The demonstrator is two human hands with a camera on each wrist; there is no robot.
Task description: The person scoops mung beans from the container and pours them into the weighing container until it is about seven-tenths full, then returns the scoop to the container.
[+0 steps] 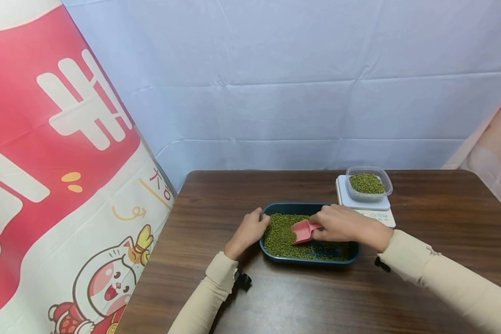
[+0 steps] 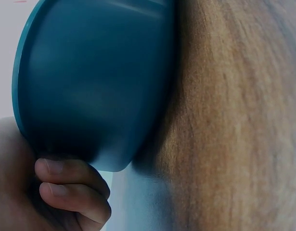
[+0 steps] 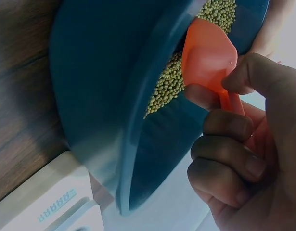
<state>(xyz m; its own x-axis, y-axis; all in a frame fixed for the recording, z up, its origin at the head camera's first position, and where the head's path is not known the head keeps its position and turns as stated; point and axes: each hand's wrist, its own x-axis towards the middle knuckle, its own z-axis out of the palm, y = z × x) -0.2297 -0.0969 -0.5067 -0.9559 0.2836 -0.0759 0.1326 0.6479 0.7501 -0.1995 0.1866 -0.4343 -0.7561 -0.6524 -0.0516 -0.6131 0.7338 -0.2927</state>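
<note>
A dark blue-green tray (image 1: 311, 261) stands on the table with green mung beans (image 1: 281, 234) heaped toward its left side. My left hand (image 1: 250, 230) grips the tray's left end; in the left wrist view its fingers (image 2: 73, 185) curl at the tray wall. Inside the tray, my right hand (image 1: 342, 223) holds a pink scoop (image 1: 303, 231) by its handle, thumb and fingers wrapped round it. The scoop's mouth points left, its front edge at the beans. In the right wrist view the scoop (image 3: 208, 55) shows a smooth bowl, and beans lie beyond it.
Behind the tray to the right, a white kitchen scale (image 1: 341, 190) bears a clear plastic container (image 1: 387, 185) with more mung beans in it. My right forearm passes in front of the scale's near corner. A pale cloth (image 1: 275, 116) hangs behind the wooden table (image 1: 300, 297).
</note>
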